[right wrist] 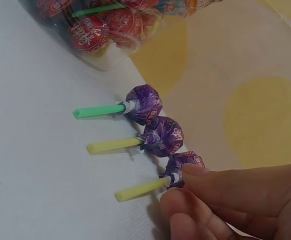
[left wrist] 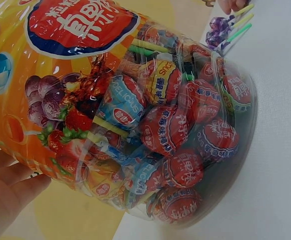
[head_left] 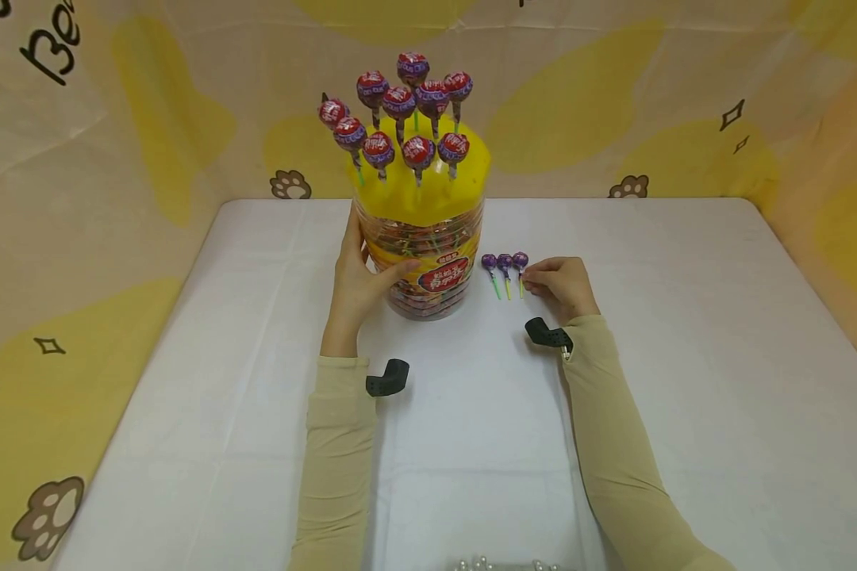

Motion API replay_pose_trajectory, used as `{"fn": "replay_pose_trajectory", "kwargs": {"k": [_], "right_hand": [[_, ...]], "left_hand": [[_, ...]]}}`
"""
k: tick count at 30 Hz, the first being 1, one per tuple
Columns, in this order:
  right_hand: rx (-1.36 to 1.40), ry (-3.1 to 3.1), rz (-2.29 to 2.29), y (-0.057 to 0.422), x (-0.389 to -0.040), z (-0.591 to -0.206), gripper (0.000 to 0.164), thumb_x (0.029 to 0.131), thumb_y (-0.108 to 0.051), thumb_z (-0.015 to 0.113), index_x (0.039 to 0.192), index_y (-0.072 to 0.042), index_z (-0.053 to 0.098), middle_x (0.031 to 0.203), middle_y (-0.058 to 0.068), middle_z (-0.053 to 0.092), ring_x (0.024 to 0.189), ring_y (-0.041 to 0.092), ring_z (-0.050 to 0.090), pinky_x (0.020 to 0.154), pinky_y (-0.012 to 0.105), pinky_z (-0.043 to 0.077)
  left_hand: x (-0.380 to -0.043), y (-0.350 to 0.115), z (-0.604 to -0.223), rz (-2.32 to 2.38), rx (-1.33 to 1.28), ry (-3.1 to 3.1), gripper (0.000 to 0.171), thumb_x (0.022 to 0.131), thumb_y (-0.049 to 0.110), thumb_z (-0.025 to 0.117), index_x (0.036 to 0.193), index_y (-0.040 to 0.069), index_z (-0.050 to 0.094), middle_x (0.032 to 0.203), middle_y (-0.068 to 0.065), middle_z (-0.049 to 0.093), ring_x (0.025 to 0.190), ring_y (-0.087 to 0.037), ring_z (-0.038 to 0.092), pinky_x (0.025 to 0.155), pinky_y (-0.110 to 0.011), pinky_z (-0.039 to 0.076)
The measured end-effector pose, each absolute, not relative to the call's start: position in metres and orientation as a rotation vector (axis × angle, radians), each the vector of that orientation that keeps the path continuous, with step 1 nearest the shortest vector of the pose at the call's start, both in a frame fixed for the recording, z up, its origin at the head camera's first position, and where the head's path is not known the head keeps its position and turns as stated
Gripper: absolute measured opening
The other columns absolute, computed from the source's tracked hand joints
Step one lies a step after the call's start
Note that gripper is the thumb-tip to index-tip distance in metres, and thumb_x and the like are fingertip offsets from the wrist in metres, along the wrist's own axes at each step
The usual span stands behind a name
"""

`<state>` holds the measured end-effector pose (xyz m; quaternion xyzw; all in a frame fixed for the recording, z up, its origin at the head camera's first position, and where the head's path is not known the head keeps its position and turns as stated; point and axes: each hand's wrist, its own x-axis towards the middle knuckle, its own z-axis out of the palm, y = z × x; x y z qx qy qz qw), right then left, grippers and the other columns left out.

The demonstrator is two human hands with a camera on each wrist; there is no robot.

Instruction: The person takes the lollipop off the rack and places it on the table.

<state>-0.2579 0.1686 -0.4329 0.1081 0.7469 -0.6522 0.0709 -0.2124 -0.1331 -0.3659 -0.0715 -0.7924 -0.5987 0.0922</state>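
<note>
A clear plastic jar of lollipops point(head_left: 428, 274) with a yellow lid point(head_left: 417, 198) stands on the table, and red-wrapped lollipops point(head_left: 378, 149) stick up from its top. My left hand point(head_left: 357, 281) grips the jar's left side, thumb across the front label and fingers round the back. Inside the jar, wrapped lollipops point(left wrist: 165, 130) show through the clear wall. To the jar's right, three purple lollipops lie in a row: one with a green stick point(right wrist: 144, 104) and two with yellow sticks. My right hand point(head_left: 560, 284) pinches the rightmost purple lollipop point(right wrist: 173, 172) near its head.
White cloth covers the table point(head_left: 685, 381). A patterned yellow and beige backdrop point(head_left: 564, 103) rises behind and along both sides. At the table's near edge, a strip with pearl-like beads point(head_left: 482, 564) is partly cut off by the frame.
</note>
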Motion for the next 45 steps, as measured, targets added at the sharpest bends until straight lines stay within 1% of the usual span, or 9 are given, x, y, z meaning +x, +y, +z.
{"fn": "replay_pose_trajectory", "kwargs": {"k": [4,7,10,13,17,30,35,40,45], "right_hand": [[0.305,2.192,-2.034,0.17,-0.257,-0.432,0.017,0.086,0.007,0.062,0.101,0.016,0.06,0.068,-0.001,0.065,0.061,0.008,0.064,0.059,0.016,0.054],[0.296,2.159,-2.084,0.171,-0.257,-0.431,0.007,0.086,0.008,0.062,0.093,0.008,0.063,0.068,-0.001,0.066,0.061,0.008,0.064,0.06,0.016,0.055],[0.287,2.132,-2.131,0.171,-0.257,-0.43,0.005,0.085,0.007,0.064,0.087,0.004,0.065,0.069,0.001,0.066,0.061,0.009,0.065,0.06,0.017,0.055],[0.271,2.133,-2.162,0.17,-0.256,-0.428,0.006,0.084,0.007,0.064,0.09,0.007,0.065,0.07,0.002,0.066,0.062,0.01,0.065,0.062,0.018,0.055],[0.254,2.169,-2.164,0.169,-0.254,-0.423,0.016,0.084,0.007,0.065,0.099,0.014,0.062,0.072,0.0,0.066,0.065,0.01,0.066,0.066,0.02,0.056],[0.173,2.232,-2.236,0.162,-0.248,-0.405,0.03,0.085,0.002,0.066,0.109,0.019,0.058,0.077,-0.002,0.067,0.068,0.008,0.064,0.066,0.017,0.055],[0.132,2.183,-2.378,0.159,-0.247,-0.397,0.024,0.084,0.004,0.066,0.104,0.017,0.062,0.077,0.001,0.068,0.069,0.012,0.066,0.067,0.019,0.056],[0.074,2.148,-2.479,0.155,-0.244,-0.388,0.011,0.084,0.006,0.066,0.093,0.008,0.069,0.078,0.005,0.069,0.071,0.014,0.067,0.068,0.021,0.056],[0.025,2.13,-2.518,0.152,-0.239,-0.376,0.01,0.083,0.006,0.066,0.093,0.008,0.069,0.08,0.006,0.069,0.072,0.016,0.067,0.069,0.022,0.056]], "left_hand": [[-0.212,-0.134,-0.366,-1.78,-0.209,-2.355,0.097,0.082,0.023,0.075,0.153,0.022,0.008,0.156,0.004,0.017,0.141,-0.014,0.018,0.115,-0.04,0.02],[-0.212,-0.133,-0.366,-1.788,-0.206,-2.355,0.097,0.082,0.023,0.075,0.153,0.022,0.008,0.156,0.003,0.017,0.141,-0.014,0.018,0.115,-0.042,0.02],[-0.211,-0.133,-0.365,-1.792,-0.204,-2.357,0.097,0.082,0.022,0.074,0.153,0.022,0.007,0.156,0.003,0.017,0.141,-0.015,0.018,0.114,-0.042,0.021],[-0.211,-0.133,-0.365,-1.791,-0.202,-2.358,0.098,0.082,0.021,0.074,0.153,0.022,0.007,0.156,0.002,0.017,0.141,-0.016,0.018,0.114,-0.041,0.021],[-0.211,-0.133,-0.365,-1.787,-0.196,-2.36,0.098,0.082,0.023,0.075,0.153,0.022,0.007,0.156,0.002,0.017,0.141,-0.015,0.018,0.114,-0.04,0.022],[-0.209,-0.133,-0.363,-1.795,-0.204,-2.356,0.098,0.082,0.023,0.075,0.153,0.023,0.007,0.156,0.004,0.017,0.141,-0.014,0.017,0.115,-0.038,0.021],[-0.211,-0.133,-0.364,-1.783,-0.209,-2.362,0.098,0.082,0.024,0.075,0.153,0.023,0.007,0.156,0.003,0.017,0.141,-0.014,0.018,0.115,-0.038,0.021],[-0.211,-0.132,-0.364,-1.791,-0.203,-2.365,0.098,0.083,0.023,0.074,0.153,0.023,0.006,0.156,0.003,0.017,0.141,-0.015,0.018,0.115,-0.039,0.021],[-0.211,-0.132,-0.364,-1.791,-0.194,-2.368,0.098,0.082,0.024,0.074,0.153,0.023,0.006,0.156,0.003,0.017,0.141,-0.015,0.018,0.115,-0.039,0.021]]}}
